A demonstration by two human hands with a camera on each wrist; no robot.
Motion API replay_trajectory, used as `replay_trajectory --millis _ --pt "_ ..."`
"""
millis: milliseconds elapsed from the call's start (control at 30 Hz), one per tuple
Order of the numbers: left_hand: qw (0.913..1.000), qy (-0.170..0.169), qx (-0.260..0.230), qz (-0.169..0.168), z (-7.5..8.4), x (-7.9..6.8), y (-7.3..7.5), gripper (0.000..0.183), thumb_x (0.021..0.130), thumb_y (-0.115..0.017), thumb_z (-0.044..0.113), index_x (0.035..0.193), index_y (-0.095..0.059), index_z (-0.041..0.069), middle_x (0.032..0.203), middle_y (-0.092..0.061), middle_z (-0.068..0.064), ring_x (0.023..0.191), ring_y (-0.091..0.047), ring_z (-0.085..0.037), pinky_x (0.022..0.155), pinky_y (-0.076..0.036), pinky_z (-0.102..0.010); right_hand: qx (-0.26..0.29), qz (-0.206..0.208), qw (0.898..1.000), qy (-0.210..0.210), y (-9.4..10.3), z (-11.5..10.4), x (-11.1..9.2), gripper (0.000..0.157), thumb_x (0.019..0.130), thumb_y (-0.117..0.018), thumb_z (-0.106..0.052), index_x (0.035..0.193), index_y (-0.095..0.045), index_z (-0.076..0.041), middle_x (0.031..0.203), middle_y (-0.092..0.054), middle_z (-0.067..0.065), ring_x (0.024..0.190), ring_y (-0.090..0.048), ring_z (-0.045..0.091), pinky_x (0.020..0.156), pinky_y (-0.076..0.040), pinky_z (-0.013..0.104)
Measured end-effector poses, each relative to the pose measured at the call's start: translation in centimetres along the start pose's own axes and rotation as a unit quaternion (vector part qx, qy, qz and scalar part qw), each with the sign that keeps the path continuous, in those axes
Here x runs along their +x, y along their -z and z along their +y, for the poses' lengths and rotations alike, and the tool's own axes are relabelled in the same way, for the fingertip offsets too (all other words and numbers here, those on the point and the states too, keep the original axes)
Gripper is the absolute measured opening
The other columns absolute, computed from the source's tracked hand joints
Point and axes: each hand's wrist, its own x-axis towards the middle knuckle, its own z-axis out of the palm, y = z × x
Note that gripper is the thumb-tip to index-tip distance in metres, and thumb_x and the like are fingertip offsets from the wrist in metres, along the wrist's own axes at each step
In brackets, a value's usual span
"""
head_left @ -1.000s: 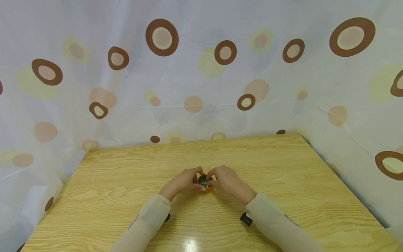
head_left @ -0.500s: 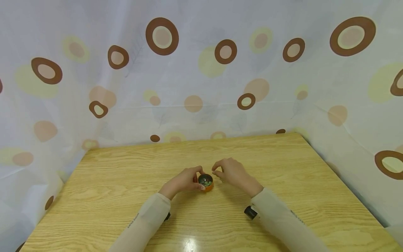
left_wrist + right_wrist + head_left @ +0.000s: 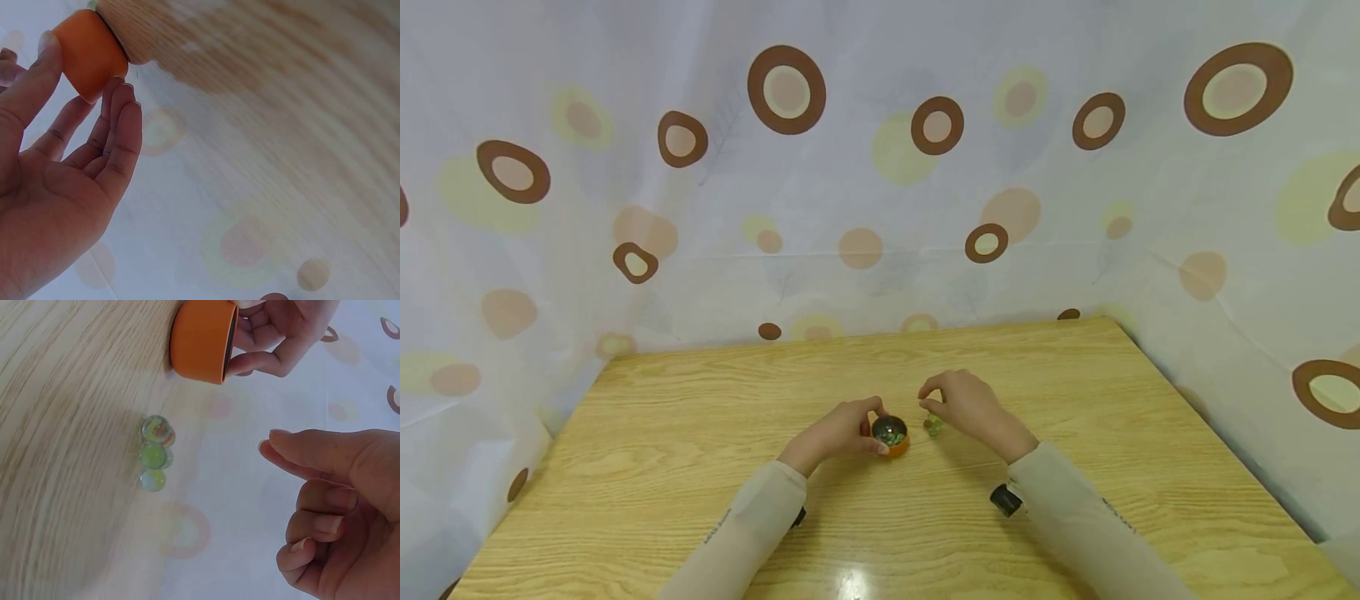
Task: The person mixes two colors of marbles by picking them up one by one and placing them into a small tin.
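Observation:
My left hand [image 3: 842,429] holds a small orange cup [image 3: 898,450] by its side, thumb and fingers on opposite sides of it. The cup stands upright on the wooden table, its mouth up and its inside dark. Green glass marbles [image 3: 891,437] lie at its bottom. To the right of the cup, several clear and green marbles [image 3: 154,455] rest in a cluster on the tabletop. Over that cluster hovers my right hand [image 3: 966,404]. Its thumb and forefinger tips come close together and the other fingers are curled, with nothing seen between them in the right wrist view.
The wooden table [image 3: 700,417] stretches out around both hands. Behind it and along its sides hangs a pale cloth [image 3: 820,192] printed with brown and yellow circles. A black device [image 3: 1006,500] sits under the right wrist.
My right hand has left the cup's mouth and moved right and slightly back. Marbles beside the cup have come into view beneath it. The left hand and cup stay put.

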Motion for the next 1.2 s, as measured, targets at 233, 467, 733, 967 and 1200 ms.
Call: replay_trajectory --millis 233,467,733,967,1200 --pt "1.0 0.0 0.0 0.002 0.0 0.0 0.0 0.038 0.085 -0.075 0.018 0.115 -0.055 0.005 0.074 -0.056 -0.004 0.063 -0.05 -0.014 0.059 -0.041 -0.028 -0.008 -0.002 1.0 -0.017 -0.3 1.1 0.3 0.016 0.091 -0.068 -0.015 0.103 -0.073 -0.006 0.098 -0.07 0.01 0.063 -0.058 0.015 0.055 -0.045 0.03" --pt "1.0 0.001 0.003 0.003 0.1 0.0 0.0 0.039 0.085 -0.075 0.019 0.116 -0.055 0.005 0.074 -0.056 -0.003 0.064 -0.05 -0.014 0.06 -0.041 -0.028 -0.032 -0.011 0.999 -0.027 -0.7 2.5 0.5 0.012 0.088 -0.07 -0.011 0.099 -0.074 -0.006 0.109 -0.068 0.014 0.092 -0.065 0.031 0.071 -0.053 0.042" --pt "1.0 0.002 0.001 0.001 0.2 -0.2 0.0 0.04 0.085 -0.075 0.019 0.117 -0.055 0.006 0.075 -0.056 -0.004 0.065 -0.05 -0.014 0.061 -0.042 -0.028 -0.034 -0.038 0.998 -0.045 -1.4 3.4 0.4 0.011 0.087 -0.071 -0.008 0.097 -0.074 -0.008 0.117 -0.064 0.018 0.098 -0.063 0.036 0.074 -0.052 0.044" --pt "1.0 0.002 0.001 0.003 0.4 -0.2 0.1 0.041 0.084 -0.075 0.019 0.117 -0.055 0.005 0.075 -0.056 -0.005 0.065 -0.05 -0.014 0.061 -0.042 -0.028 -0.028 -0.046 0.997 -0.052 -1.6 3.5 0.5 0.01 0.087 -0.071 -0.007 0.096 -0.074 -0.008 0.116 -0.065 0.018 0.101 -0.062 0.038 0.077 -0.052 0.047" --pt "1.0 0.002 0.0 0.003 0.3 -0.2 0.1 0.041 0.085 -0.075 0.019 0.118 -0.055 0.005 0.075 -0.056 -0.004 0.065 -0.05 -0.014 0.061 -0.042 -0.028 -0.04 -0.05 0.997 -0.05 -1.7 3.5 0.4 0.009 0.086 -0.071 -0.006 0.094 -0.074 -0.008 0.115 -0.065 0.017 0.104 -0.061 0.039 0.077 -0.052 0.049"
